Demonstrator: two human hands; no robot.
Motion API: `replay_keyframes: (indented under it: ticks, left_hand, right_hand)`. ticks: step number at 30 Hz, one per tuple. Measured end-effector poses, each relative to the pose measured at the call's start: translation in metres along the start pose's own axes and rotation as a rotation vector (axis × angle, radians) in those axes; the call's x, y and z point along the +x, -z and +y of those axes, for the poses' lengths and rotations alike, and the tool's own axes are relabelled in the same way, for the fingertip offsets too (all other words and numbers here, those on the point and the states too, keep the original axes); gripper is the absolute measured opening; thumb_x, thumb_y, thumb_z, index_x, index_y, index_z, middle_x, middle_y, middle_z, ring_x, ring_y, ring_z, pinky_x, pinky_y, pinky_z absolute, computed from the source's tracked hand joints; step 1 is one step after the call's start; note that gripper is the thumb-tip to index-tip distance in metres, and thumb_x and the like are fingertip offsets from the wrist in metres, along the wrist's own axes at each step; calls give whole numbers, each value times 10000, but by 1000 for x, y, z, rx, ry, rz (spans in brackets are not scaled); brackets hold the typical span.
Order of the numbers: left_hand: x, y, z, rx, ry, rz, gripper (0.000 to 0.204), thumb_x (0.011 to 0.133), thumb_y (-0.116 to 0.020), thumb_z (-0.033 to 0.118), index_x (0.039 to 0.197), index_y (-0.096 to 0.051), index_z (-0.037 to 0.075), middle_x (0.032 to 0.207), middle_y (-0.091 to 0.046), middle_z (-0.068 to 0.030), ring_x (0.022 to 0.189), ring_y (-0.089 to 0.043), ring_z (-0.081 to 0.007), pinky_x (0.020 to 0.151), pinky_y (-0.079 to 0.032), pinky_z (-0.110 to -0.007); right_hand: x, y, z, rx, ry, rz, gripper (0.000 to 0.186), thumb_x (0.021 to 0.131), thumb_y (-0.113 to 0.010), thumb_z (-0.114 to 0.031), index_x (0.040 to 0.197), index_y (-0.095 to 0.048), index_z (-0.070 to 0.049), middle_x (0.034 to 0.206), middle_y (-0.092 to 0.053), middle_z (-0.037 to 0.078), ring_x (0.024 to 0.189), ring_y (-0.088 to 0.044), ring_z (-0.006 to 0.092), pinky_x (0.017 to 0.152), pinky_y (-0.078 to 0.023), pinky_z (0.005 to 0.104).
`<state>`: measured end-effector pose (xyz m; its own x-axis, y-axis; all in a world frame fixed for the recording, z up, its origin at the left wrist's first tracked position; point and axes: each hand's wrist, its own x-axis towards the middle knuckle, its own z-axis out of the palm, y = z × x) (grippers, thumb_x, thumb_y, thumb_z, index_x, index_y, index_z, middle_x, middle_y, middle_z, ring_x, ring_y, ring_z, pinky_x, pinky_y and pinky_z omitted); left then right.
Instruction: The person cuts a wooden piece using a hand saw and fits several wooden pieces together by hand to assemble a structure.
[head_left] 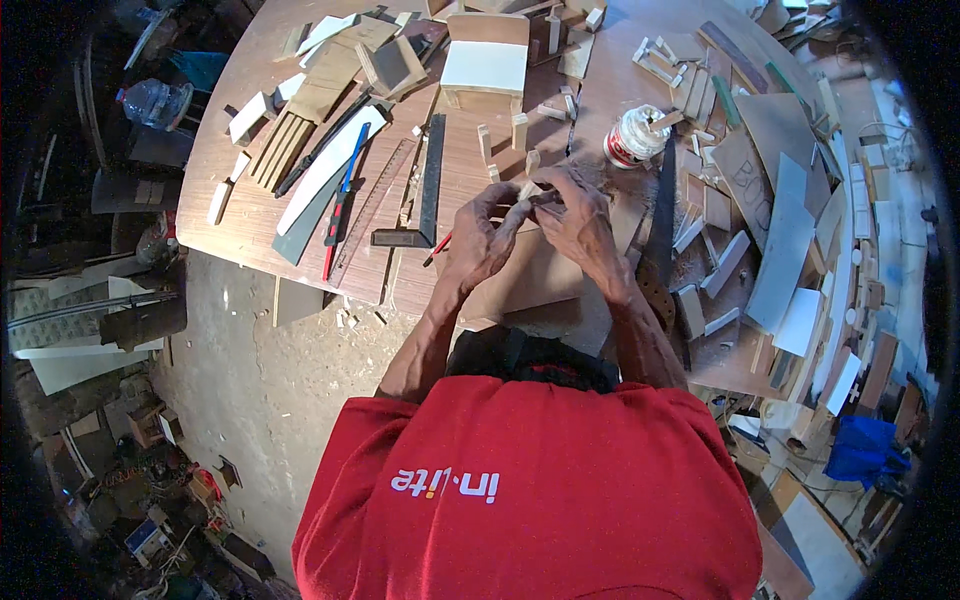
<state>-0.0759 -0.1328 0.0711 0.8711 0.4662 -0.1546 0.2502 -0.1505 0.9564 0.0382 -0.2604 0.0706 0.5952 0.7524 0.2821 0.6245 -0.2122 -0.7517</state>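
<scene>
Above the near part of the wooden tabletop (225, 215), my left hand (482, 238) and my right hand (578, 220) meet, fingers bent and closed. A small light wood piece (528, 190) is pinched between their fingertips; the fingers partly cover it, and its full shape is hidden. Just beyond them several little wood blocks stand on end, among them a taller block (520, 131). A white jar (636, 138) with a red label, a stick poking out of its mouth, stands to the right. Beside my left hand lies a red pencil (438, 248).
Left of my hands lie a try square (432, 190), a clear ruler (375, 213) and a red-and-blue slim tool (343, 195). A small wooden stand with a white top (485, 66) is at the back. A dark saw blade (661, 215) and wood offcuts (726, 264) crowd the right.
</scene>
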Motion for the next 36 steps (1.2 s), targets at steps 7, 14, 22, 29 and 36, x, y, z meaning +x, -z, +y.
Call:
replay_keyframes:
  ticks: [7, 14, 22, 29, 36]
  left_hand:
    - [18, 9, -12, 121, -108, 96, 244, 925, -631, 146, 1065, -649, -52, 935, -704, -160, 823, -674, -181, 730, -526, -301]
    - [36, 19, -7, 420, -293, 196, 362, 853, -676, 75, 1191, -582, -17, 981, -676, -173, 834, -672, -269, 744, -540, -355]
    - [85, 42, -41, 357, -435, 252, 747, 741, -751, 126, 1367, -367, -6, 1251, -541, -198, 1166, -522, -343, 965, -435, -426]
    - [118, 39, -42, 395, -458, 158, 658, 780, -742, 131, 1336, -408, 20, 1058, -674, -174, 1020, -635, -334, 877, -493, -422]
    - [118, 36, -47, 425, -500, 189, 668, 779, -728, 109, 1340, -377, 19, 991, -687, -167, 943, -658, -337, 842, -503, -422]
  right_hand:
    - [9, -12, 10, 187, -75, -53, 348, 785, -668, -23, 1117, -573, -68, 989, -625, 151, 920, -625, 326, 796, -508, 399]
    - [41, -16, 31, -36, 114, -25, 269, 795, -645, -7, 1060, -617, -38, 1032, -585, 135, 980, -585, 312, 843, -490, 396]
    - [76, -21, 39, -149, 133, 71, 255, 781, -664, -13, 1027, -676, -78, 1251, -468, 117, 1136, -511, 309, 949, -449, 415]
    - [89, -24, 48, -236, 200, 60, 252, 805, -659, -69, 1053, -686, -109, 1280, -459, 94, 1173, -502, 307, 969, -449, 410]
    - [87, -31, 59, -36, -53, 5, 325, 856, -595, -59, 1180, -584, -84, 1004, -633, 192, 935, -623, 342, 796, -507, 438]
